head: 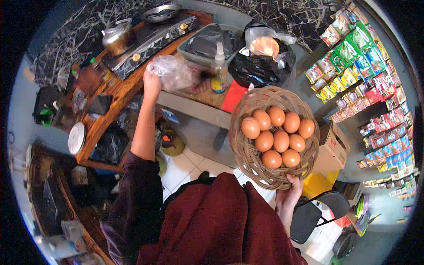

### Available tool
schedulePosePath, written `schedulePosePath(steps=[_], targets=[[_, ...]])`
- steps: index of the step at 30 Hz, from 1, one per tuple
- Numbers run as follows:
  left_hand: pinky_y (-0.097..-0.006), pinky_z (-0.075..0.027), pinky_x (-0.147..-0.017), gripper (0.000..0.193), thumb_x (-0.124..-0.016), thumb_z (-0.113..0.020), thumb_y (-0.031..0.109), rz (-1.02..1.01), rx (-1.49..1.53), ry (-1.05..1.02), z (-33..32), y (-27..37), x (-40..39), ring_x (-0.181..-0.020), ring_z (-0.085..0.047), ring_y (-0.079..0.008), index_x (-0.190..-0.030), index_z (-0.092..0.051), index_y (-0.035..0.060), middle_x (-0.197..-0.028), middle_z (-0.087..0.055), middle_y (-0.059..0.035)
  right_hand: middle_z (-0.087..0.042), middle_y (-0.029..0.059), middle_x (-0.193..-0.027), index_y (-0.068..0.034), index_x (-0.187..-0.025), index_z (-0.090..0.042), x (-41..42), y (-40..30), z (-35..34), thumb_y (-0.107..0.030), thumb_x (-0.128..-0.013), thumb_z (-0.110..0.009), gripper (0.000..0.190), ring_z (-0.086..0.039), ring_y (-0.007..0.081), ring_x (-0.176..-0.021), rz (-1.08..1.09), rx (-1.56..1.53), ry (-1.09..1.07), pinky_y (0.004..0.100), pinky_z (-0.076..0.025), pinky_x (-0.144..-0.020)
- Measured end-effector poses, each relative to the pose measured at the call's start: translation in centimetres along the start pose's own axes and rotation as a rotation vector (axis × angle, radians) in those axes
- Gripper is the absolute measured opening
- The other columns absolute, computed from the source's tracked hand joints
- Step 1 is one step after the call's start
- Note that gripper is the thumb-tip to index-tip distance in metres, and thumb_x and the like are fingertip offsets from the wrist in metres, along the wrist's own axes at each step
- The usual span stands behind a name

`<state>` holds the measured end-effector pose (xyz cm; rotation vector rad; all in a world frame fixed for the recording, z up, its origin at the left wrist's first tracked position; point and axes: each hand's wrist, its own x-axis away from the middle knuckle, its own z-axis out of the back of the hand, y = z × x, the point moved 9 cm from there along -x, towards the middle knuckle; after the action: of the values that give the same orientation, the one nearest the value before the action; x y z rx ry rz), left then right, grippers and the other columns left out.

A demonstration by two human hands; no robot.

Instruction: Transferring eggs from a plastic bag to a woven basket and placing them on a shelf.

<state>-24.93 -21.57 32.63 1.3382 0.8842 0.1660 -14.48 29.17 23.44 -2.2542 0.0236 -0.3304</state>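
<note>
My right hand [289, 192] grips the near rim of a woven wicker basket [241, 149]. Several brown eggs [281, 140] rest inside it, tilted into my view. With my left arm stretched forward, my left hand [152, 82] holds a crumpled clear plastic bag [174, 73] over the edge of a low table. What the bag contains cannot be made out. Just right of it stands a clear spray bottle [218, 71] with a yellow label. A red sheet [234, 96] lies partly under the far left side of the basket.
A metal kettle [116, 39] and a pan [162, 13] stand on the gas stove [135, 57] at upper left. Behind the bottle are a plastic tub [192, 54] and a black plastic bag [255, 69]. Sachet strips [354, 49] hang on the right wall, above a folding chair [304, 222].
</note>
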Motion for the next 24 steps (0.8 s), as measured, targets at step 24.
schedulePosePath(steps=[24], targets=[[-0.0368, -0.038, -0.080, 0.019, -0.064, -0.057, 0.006, -1.085, -0.859, -0.528, -18.0, 3.1, -5.0, -0.088, -0.046, -0.0271, -0.083, -0.059, 0.0049, -0.091, -0.049, -0.0084, -0.051, 0.0120, -0.105, 0.003, -0.115, -0.039, 2.4, 1.7, -5.0, -0.003, -0.068, -0.049, 0.048, -0.053, 0.0244, -0.092, 0.239, -0.052, 0.279, 0.0365, -0.044, -0.081]])
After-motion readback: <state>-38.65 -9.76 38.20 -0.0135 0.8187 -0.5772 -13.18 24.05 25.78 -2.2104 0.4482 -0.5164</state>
